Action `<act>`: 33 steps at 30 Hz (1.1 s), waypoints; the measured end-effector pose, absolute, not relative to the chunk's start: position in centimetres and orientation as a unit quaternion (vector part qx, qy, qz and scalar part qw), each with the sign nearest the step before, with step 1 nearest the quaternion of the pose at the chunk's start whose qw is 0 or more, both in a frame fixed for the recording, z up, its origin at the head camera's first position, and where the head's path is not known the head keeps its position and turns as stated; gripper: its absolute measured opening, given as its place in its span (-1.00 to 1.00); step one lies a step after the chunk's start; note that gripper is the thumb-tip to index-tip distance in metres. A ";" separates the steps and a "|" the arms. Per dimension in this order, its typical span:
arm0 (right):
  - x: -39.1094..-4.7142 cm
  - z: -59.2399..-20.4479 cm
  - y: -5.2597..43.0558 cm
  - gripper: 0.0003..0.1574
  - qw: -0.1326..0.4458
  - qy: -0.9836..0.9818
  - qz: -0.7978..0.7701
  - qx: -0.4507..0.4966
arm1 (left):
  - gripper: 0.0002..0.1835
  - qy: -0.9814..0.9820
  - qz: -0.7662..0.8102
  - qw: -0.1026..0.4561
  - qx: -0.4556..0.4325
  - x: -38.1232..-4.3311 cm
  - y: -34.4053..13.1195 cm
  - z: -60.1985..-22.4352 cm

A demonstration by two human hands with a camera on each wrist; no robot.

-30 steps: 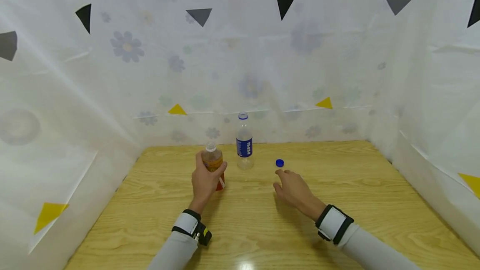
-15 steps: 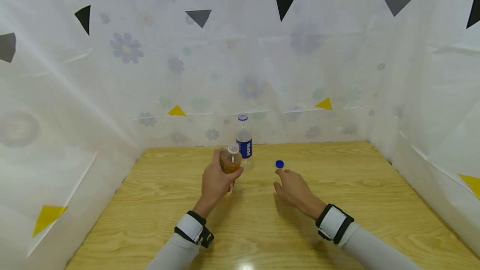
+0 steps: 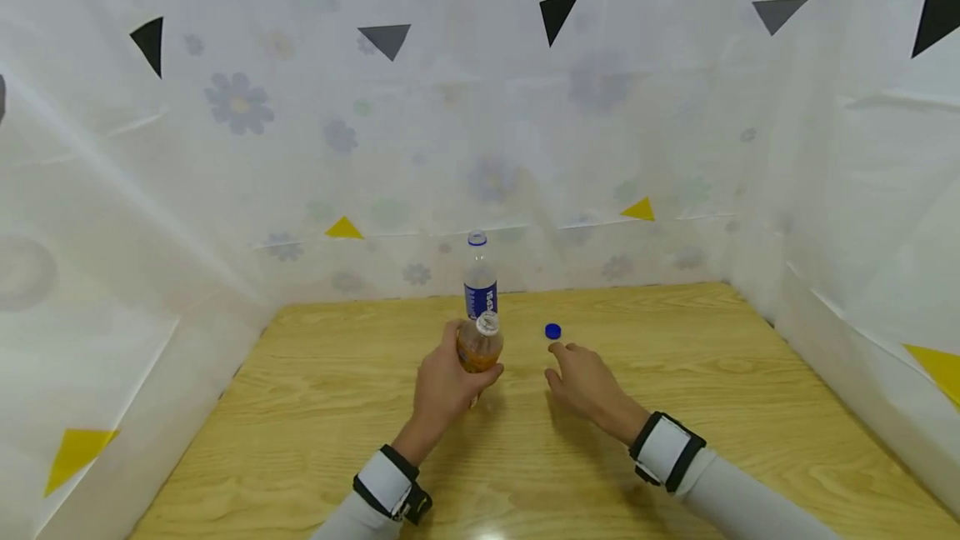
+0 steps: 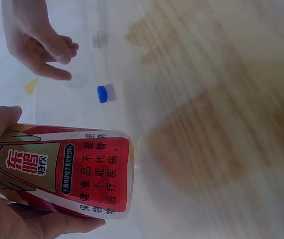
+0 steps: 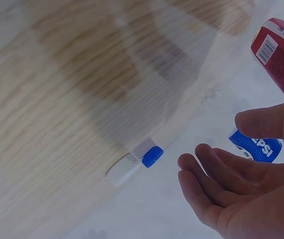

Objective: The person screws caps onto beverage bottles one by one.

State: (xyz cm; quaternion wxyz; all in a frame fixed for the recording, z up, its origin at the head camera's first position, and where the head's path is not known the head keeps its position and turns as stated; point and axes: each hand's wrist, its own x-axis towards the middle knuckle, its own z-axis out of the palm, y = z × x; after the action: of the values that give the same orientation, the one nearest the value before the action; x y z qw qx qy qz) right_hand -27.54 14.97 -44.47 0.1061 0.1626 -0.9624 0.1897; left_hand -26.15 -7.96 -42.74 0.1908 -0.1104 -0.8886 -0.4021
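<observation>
My left hand (image 3: pixel 442 382) grips a plastic drink bottle (image 3: pixel 480 346) with a red and gold label (image 4: pixel 94 172), thumb on one side and fingers on the other. The bottle's neck points up, its mouth showing a white ring. Behind it stands a clear Pepsi bottle (image 3: pixel 481 294) with a blue label and no cap, its lower part hidden in the head view. My right hand (image 3: pixel 592 386) hovers low over the table, fingers loosely bent and holding nothing. Just beyond its fingertips lies a blue bottle cap (image 3: pixel 552 331). A small whitish piece (image 4: pixel 96 41) lies near that hand.
The wooden table (image 3: pixel 337 440) is enclosed by white flower-patterned sheeting (image 3: pixel 420 140) at the back and sides. Black, grey and yellow triangles are fixed on the sheeting.
My left hand has carried the drink bottle to the right and nearer to me, now in front of the Pepsi bottle. The right hand has stayed put; the view has shifted slightly.
</observation>
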 end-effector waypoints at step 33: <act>-28.4 -44.5 16.9 -0.61 0.228 -0.941 0.207 0.139 | -0.29 -0.895 -0.392 0.183 -0.111 -25.9 -7.5 -43.7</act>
State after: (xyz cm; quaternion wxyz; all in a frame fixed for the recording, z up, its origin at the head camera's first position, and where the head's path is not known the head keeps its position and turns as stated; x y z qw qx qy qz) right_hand -28.37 16.87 -44.47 0.2277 0.1388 -0.9414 0.2065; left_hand -25.87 -7.54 -43.67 0.1832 -0.1106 -0.8948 -0.3918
